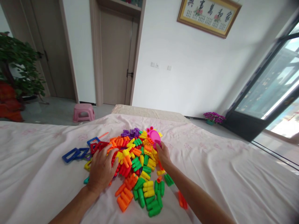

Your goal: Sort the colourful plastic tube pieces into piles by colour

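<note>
A heap of plastic toy building blocks in red, orange, yellow, green and purple covers the middle of the bedsheet-like cloth. At the heap's left side, my left hand rests over red and yellow blocks, its fingers spread and partly bent. My right hand is at the right side, fingers closed at the lower edge of a round pink toy piece with small knobs. Part of that grip is hidden behind the hand.
Blue rectangular frames lie left of the heap. Loose orange blocks are beside my right forearm. Beyond the cloth stand a pink stool, a leafy plant and purple flowers. A closed door is behind.
</note>
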### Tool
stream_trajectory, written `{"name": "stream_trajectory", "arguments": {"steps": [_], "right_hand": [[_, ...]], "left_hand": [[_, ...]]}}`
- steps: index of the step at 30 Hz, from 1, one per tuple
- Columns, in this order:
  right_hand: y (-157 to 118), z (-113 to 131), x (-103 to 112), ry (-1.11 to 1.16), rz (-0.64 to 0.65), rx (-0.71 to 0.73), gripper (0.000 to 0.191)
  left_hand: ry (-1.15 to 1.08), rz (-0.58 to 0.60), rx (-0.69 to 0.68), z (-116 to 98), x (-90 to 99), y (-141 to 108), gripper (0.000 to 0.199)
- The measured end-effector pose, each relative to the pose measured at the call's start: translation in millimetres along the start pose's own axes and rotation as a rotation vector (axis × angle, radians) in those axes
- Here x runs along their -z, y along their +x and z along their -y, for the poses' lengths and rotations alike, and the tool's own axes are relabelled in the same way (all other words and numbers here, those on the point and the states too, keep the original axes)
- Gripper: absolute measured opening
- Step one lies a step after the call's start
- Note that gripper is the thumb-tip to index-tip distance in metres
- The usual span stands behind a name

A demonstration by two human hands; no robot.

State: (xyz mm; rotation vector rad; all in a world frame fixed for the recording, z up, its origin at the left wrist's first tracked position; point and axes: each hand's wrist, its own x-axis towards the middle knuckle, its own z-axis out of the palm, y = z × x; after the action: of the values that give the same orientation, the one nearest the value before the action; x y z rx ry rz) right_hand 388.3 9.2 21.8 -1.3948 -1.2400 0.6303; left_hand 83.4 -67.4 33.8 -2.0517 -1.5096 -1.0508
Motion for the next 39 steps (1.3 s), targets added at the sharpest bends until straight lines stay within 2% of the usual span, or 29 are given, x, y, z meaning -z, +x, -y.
{"name": "stream_trajectory", "arguments": {"steps": [6, 9, 11, 14, 17, 19, 21, 23, 25, 29, 31, 35, 39], "right_hand": [[-25.1, 39.0, -20.9, -0.113, 0.133, 0.164, 0.03], [-35.6, 60.9, -34.7, -0.192, 0.217, 0.261, 0.025], [-32.4, 69.4, -39.9, -0.184, 0.289, 0.315, 0.025], [-1.3, 64.6, -33.2, -0.124, 0.295, 0.368, 0.031], [54.7, 40.1, -7.9, -0.211, 0.116, 0.259, 0.037], [93.0, 19.9, 13.1, -0.436, 0.001, 0.087, 0.037], [123.2, 1.9, 30.1, -0.514, -0.06, 0.008, 0.038], [142.7, -11.7, 37.6, -0.534, -0.077, -0.027, 0.036], [152.5, -21.0, 33.9, -0.539, -0.065, -0.039, 0.033], [151.3, -29.3, 5.8, -0.492, 0.012, 0.003, 0.028], [142.8, -28.9, -9.0, -0.442, 0.064, 0.038, 0.027], [116.5, -22.4, -29.4, -0.321, 0.161, 0.091, 0.03], [84.5, -13.2, -44.8, -0.219, 0.237, 0.113, 0.035]], "left_hand": [[-0.031, -0.006, 0.034, 1.0, -5.5, -5.2, 0.033], [-0.068, -0.033, 0.063, -1.0, -1.8, -4.2, 0.039], [-0.076, -0.041, 0.07, 2.1, 3.8, 0.5, 0.041], [-0.021, -0.036, 0.132, 23.9, 11.9, 10.4, 0.043], [0.127, 0.015, 0.326, 67.6, 14.1, 15.0, 0.046], [0.204, 0.108, 0.48, 100.9, 12.1, 12.9, 0.05], [0.207, 0.242, 0.611, 129.6, 7.8, 8.4, 0.054], [0.168, 0.343, 0.678, 149.1, 1.4, 4.0, 0.056], [0.117, 0.386, 0.67, 159.4, -6.3, 1.3, 0.053], [-0.049, 0.403, 0.541, 162.0, -18.9, 2.5, 0.049], [-0.158, 0.397, 0.555, 157.5, -21.0, 5.8, 0.05], [-0.353, 0.378, 0.626, 138.2, -19.1, 14.6, 0.052], [-0.464, 0.369, 0.553, 113.2, -17.7, 19.5, 0.056]]}}
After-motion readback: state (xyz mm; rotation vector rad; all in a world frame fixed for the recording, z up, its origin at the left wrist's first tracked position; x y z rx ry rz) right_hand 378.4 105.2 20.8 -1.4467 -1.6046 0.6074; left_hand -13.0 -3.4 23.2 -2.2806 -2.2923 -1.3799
